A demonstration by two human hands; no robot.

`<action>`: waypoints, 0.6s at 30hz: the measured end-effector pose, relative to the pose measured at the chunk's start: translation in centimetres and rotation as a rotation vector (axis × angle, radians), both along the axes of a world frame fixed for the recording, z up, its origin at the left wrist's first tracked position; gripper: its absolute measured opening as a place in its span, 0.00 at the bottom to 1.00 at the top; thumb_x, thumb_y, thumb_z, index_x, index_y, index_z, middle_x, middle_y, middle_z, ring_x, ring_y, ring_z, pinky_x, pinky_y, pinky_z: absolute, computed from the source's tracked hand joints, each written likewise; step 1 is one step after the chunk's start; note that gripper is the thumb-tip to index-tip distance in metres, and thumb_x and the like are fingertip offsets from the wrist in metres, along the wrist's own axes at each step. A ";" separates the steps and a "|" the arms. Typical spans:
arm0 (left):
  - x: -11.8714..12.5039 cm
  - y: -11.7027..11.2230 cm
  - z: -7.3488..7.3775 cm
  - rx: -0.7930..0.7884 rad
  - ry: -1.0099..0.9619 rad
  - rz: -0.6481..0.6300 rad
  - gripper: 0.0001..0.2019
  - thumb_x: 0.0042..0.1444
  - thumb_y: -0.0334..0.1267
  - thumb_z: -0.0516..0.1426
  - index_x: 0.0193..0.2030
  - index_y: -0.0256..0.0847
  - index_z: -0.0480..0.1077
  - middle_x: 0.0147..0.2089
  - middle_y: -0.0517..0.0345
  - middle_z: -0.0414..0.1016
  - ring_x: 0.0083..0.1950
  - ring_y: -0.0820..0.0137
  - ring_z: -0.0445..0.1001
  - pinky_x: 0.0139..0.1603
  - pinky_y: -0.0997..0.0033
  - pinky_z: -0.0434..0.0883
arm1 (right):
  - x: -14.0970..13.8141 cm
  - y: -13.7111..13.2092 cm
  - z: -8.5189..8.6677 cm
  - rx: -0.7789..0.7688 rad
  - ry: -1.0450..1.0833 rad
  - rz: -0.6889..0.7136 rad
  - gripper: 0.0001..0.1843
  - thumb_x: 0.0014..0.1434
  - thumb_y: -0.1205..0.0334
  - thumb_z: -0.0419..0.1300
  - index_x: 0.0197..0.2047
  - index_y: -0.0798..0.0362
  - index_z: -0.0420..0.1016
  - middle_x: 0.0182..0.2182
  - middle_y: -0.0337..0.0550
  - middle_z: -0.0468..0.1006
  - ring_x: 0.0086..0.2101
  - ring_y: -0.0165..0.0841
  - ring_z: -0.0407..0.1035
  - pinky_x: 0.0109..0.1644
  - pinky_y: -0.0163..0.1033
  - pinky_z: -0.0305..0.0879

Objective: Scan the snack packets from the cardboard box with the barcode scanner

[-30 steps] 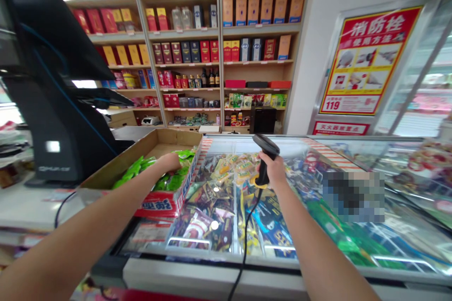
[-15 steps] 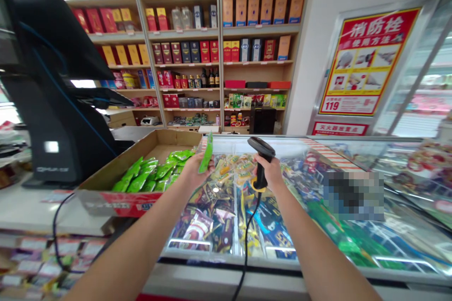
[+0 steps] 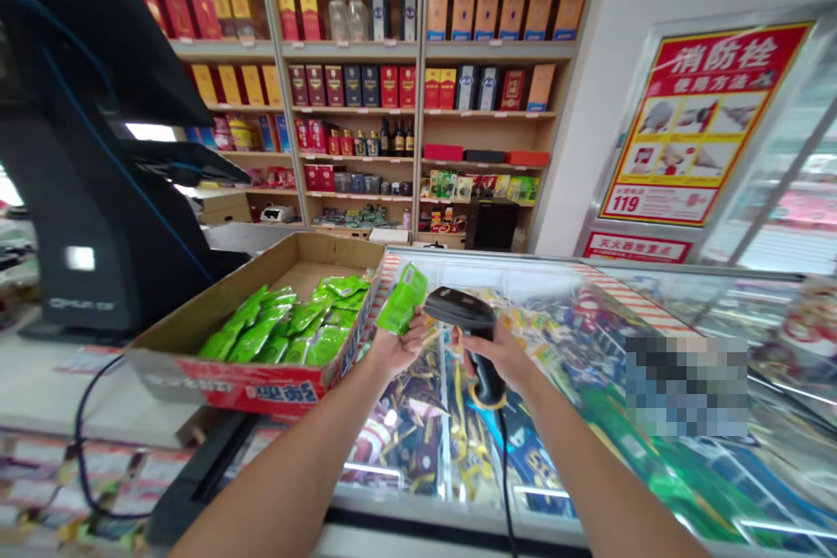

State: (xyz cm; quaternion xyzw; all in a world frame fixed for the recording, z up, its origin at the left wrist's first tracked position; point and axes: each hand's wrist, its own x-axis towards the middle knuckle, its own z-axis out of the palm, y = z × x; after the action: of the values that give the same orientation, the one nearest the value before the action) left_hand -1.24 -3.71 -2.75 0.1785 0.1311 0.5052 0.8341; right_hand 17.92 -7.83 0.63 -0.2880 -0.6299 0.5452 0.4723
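Liquor shelves (image 3: 353, 87) stood beyond the freezer (image 3: 418, 260). Above its glass lid, my left grip (image 3: 398, 349) was clenched on a green packet (image 3: 403, 300), long axis tilted near upright, just left of the barcode scanner (image 3: 461, 309), which my right grip (image 3: 500, 356) held clenched, its head nearest the packet.

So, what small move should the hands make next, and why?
Probably tilt the green sachet in the left hand so its code faces the barcode scanner in the right hand: the hands are close together, and the scanner's head is beside the sachet.
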 end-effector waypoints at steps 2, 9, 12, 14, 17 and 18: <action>-0.3 0.2 -0.5 -0.021 0.023 -0.085 0.06 0.56 0.28 0.53 0.30 0.39 0.59 0.21 0.70 0.46 0.14 0.84 0.45 0.13 0.86 0.43 | 0.3 0.1 0.0 0.045 -0.007 -0.028 0.14 0.44 0.54 0.67 0.30 0.55 0.74 0.22 0.40 0.75 0.14 0.30 0.67 0.17 0.34 0.63; -0.8 0.4 -0.9 -0.126 0.018 -0.192 0.07 0.55 0.24 0.51 0.30 0.37 0.58 0.19 0.72 0.44 0.13 0.85 0.46 0.12 0.88 0.42 | 1.8 0.5 0.4 0.073 -0.127 -0.129 0.12 0.44 0.56 0.67 0.28 0.54 0.72 0.15 0.35 0.70 0.13 0.31 0.66 0.17 0.34 0.62; -0.9 0.2 -0.7 -0.161 -0.016 -0.190 0.05 0.55 0.24 0.50 0.31 0.36 0.59 0.19 0.72 0.45 0.12 0.85 0.48 0.12 0.88 0.43 | 1.8 0.5 0.5 0.069 -0.109 -0.124 0.12 0.44 0.57 0.67 0.28 0.54 0.72 0.15 0.35 0.70 0.13 0.31 0.66 0.17 0.34 0.62; -1.0 0.1 -0.6 -0.163 -0.031 -0.197 0.05 0.56 0.24 0.50 0.32 0.36 0.60 0.18 0.72 0.45 0.13 0.85 0.49 0.12 0.88 0.44 | 1.8 0.5 0.4 0.067 -0.100 -0.118 0.12 0.44 0.56 0.68 0.28 0.54 0.72 0.16 0.35 0.70 0.13 0.31 0.66 0.17 0.34 0.61; -1.1 0.1 -0.7 -0.127 -0.030 -0.197 0.06 0.55 0.23 0.51 0.32 0.36 0.60 0.18 0.72 0.46 0.13 0.84 0.50 0.12 0.87 0.46 | 1.8 0.5 0.3 0.071 -0.110 -0.119 0.12 0.45 0.56 0.68 0.28 0.54 0.72 0.15 0.35 0.69 0.13 0.31 0.66 0.17 0.34 0.61; -1.1 0.1 -0.7 -0.116 -0.026 -0.194 0.06 0.55 0.23 0.51 0.32 0.37 0.60 0.18 0.72 0.47 0.13 0.84 0.50 0.12 0.87 0.46 | 1.9 0.6 0.2 0.075 -0.112 -0.123 0.12 0.45 0.56 0.67 0.28 0.54 0.72 0.15 0.34 0.69 0.13 0.30 0.65 0.17 0.34 0.61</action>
State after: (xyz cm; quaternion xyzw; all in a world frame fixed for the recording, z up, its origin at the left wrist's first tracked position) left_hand -2.31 -3.60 -3.45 0.1354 0.1312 0.4158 0.8897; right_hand 19.79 -7.27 0.88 -0.3381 -0.6566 0.4743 0.4793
